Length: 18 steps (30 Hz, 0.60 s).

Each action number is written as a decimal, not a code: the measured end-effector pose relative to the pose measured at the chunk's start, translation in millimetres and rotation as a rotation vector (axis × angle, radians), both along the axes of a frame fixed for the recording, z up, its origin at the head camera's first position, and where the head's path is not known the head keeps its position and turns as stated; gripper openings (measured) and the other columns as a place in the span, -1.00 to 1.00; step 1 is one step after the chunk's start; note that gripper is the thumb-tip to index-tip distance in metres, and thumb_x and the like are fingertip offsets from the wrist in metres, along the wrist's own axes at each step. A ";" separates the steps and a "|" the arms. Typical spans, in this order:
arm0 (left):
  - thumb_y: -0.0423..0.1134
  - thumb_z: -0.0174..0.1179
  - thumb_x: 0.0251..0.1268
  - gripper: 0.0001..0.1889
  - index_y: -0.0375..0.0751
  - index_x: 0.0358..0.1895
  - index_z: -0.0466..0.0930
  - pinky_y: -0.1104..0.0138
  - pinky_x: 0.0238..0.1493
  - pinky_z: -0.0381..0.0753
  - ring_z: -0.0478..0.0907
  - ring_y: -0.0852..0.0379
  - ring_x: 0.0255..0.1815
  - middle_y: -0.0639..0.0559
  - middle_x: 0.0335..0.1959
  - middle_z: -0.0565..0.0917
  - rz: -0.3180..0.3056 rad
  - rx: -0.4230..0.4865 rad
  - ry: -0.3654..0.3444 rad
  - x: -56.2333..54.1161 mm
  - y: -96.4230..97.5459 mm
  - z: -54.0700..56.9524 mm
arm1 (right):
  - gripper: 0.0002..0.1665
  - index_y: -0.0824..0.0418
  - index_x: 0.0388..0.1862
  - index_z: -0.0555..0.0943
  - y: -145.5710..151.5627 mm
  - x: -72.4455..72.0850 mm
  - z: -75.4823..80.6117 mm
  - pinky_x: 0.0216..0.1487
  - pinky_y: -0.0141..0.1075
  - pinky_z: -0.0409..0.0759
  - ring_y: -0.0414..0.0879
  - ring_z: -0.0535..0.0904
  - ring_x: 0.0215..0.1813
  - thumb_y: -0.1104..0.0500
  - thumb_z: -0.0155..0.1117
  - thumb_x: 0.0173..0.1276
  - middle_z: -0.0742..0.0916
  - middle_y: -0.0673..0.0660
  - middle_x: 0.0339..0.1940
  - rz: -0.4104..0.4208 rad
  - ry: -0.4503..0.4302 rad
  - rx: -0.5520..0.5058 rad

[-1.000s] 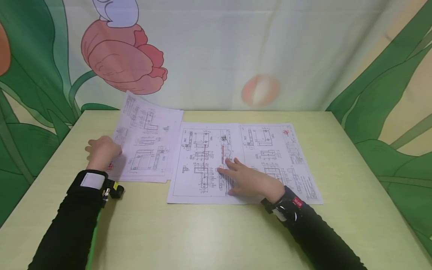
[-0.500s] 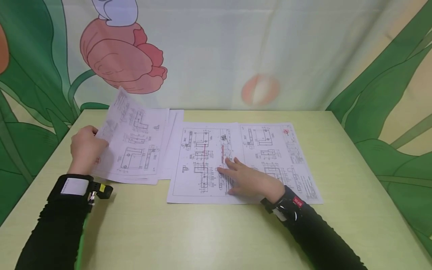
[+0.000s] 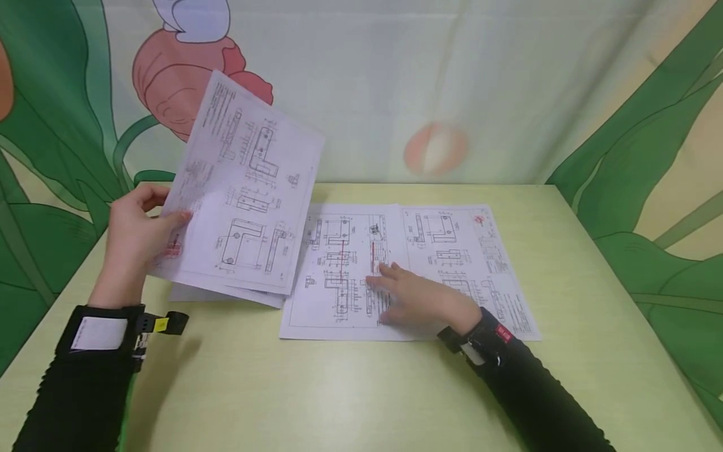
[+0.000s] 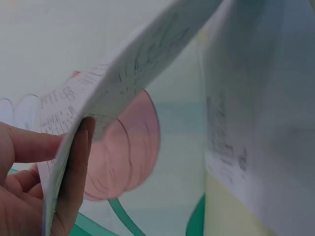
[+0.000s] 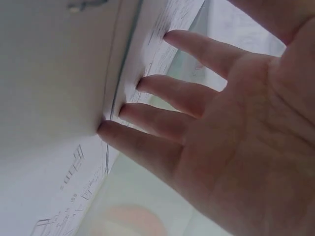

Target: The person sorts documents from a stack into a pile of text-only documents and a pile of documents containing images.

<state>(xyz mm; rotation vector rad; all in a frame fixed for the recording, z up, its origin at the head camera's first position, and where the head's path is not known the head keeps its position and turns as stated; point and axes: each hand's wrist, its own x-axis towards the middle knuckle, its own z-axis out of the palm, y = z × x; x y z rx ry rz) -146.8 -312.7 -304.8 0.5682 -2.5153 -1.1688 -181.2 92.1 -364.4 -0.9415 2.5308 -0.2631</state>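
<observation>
We have one drawing up in the left hand and others lying flat, so we judge the paper handling partway through.
Our left hand (image 3: 132, 232) is clamped on the raised sheet (image 3: 254, 207), thumb on the printed face and fingers behind; the sheet stands tilted above the left part of the table (image 3: 361, 389). Whether further pages are caught in that pinch, we cannot tell. Our right hand (image 3: 423, 301) holds nothing: its fingers are spread apart, tips touching the middle sheet (image 3: 316, 314). Lifting is done for the left drawing; we see papers underneath (image 3: 192, 294) showing below its lower edge, with the middle sheet and the neighbouring sheet (image 3: 469, 251) flat to the right, both unlifted. Beyond them hangs the printed curtain (image 3: 508, 94).
</observation>
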 end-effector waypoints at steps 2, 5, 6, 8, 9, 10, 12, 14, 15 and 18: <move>-0.14 0.23 0.24 -0.56 -0.08 0.18 0.42 0.47 -0.49 0.55 0.54 0.05 -0.24 -0.08 0.17 0.46 -0.025 0.056 0.021 -0.9 8.3 4.7 | -0.13 0.11 0.51 0.09 -0.9 -3.7 2.3 0.44 -0.02 0.10 0.08 0.07 0.52 -0.19 0.11 0.35 0.20 0.19 0.51 -0.078 -0.016 -0.095; -0.16 0.27 0.21 -0.60 -0.04 0.11 0.45 0.43 -0.45 0.60 0.55 0.18 -0.32 0.02 0.07 0.50 -0.083 0.162 0.072 -3.1 23.2 10.5 | -0.11 0.23 0.50 0.06 -1.8 -10.7 7.2 0.39 -0.06 0.23 0.06 0.29 0.43 -0.25 -0.02 0.41 0.37 0.23 0.42 -0.222 -0.093 -0.328; -0.17 0.28 0.20 -0.61 -0.03 0.09 0.45 0.42 -0.44 0.61 0.56 0.21 -0.34 0.06 0.03 0.52 -0.106 0.204 0.094 -4.1 28.9 12.0 | -0.11 0.25 0.50 0.05 -1.9 -12.6 9.5 0.37 -0.06 0.28 0.06 0.34 0.40 -0.26 -0.05 0.42 0.40 0.24 0.40 -0.270 -0.149 -0.426; -0.22 0.30 0.17 -0.63 -0.05 0.05 0.47 0.43 -0.42 0.61 0.56 0.22 -0.33 0.11 -0.06 0.55 -0.162 0.308 0.148 -6.1 41.7 14.1 | -0.10 0.23 0.50 0.04 -1.5 -15.7 14.0 0.30 -0.08 0.37 0.07 0.42 0.34 -0.32 -0.15 0.42 0.45 0.25 0.36 -0.331 -0.277 -0.593; -0.26 0.31 0.16 -0.64 -0.07 0.03 0.48 0.43 -0.42 0.61 0.57 0.21 -0.33 0.12 -0.11 0.56 -0.194 0.374 0.178 -7.3 48.3 14.5 | -0.08 0.24 0.49 0.05 -1.5 -17.0 16.1 0.28 -0.10 0.40 0.06 0.44 0.33 -0.36 -0.20 0.42 0.46 0.26 0.35 -0.351 -0.346 -0.667; -0.30 0.32 0.14 -0.65 -0.10 0.01 0.49 0.43 -0.41 0.61 0.57 0.20 -0.32 0.13 -0.14 0.58 -0.226 0.439 0.205 -8.7 55.3 14.6 | -0.06 0.25 0.49 0.05 -1.3 -17.9 18.2 0.26 -0.12 0.43 0.08 0.45 0.32 -0.39 -0.26 0.41 0.46 0.27 0.35 -0.365 -0.413 -0.733; -0.35 0.32 0.12 -0.66 -0.13 -0.03 0.49 0.42 -0.38 0.61 0.59 0.18 -0.31 0.11 -0.19 0.60 -0.291 0.558 0.239 -11.8 69.2 13.5 | 0.05 0.28 0.49 0.02 -1.3 -19.0 22.6 0.21 -0.14 0.47 0.10 0.45 0.31 -0.48 -0.38 0.35 0.43 0.32 0.36 -0.400 -0.574 -0.858; -0.40 0.32 0.11 -0.67 -0.17 -0.05 0.49 0.41 -0.38 0.61 0.61 0.17 -0.32 0.07 -0.21 0.62 -0.351 0.669 0.246 -14.7 82.1 11.4 | 0.15 0.28 0.49 0.02 -0.9 -19.8 25.6 0.16 -0.17 0.51 0.10 0.48 0.28 -0.56 -0.54 0.26 0.41 0.37 0.36 -0.415 -0.698 -0.953; -0.42 0.32 0.10 -0.68 -0.18 -0.06 0.49 0.41 -0.37 0.61 0.61 0.17 -0.32 0.06 -0.21 0.62 -0.376 0.716 0.239 -15.9 87.9 10.2 | 0.19 0.28 0.49 0.02 -0.7 -19.9 26.8 0.14 -0.16 0.53 0.11 0.49 0.25 -0.59 -0.61 0.21 0.40 0.38 0.35 -0.422 -0.756 -1.004; -0.44 0.30 0.11 -0.68 -0.16 -0.07 0.48 0.41 -0.36 0.61 0.62 0.17 -0.31 0.05 -0.21 0.61 -0.426 0.791 0.190 -19.2 101.5 6.7 | 0.22 0.13 0.50 0.03 0.5 -19.8 28.9 0.08 -0.10 0.52 0.08 0.51 0.20 -0.64 -0.75 0.10 0.39 0.37 0.32 -0.411 -0.868 -1.118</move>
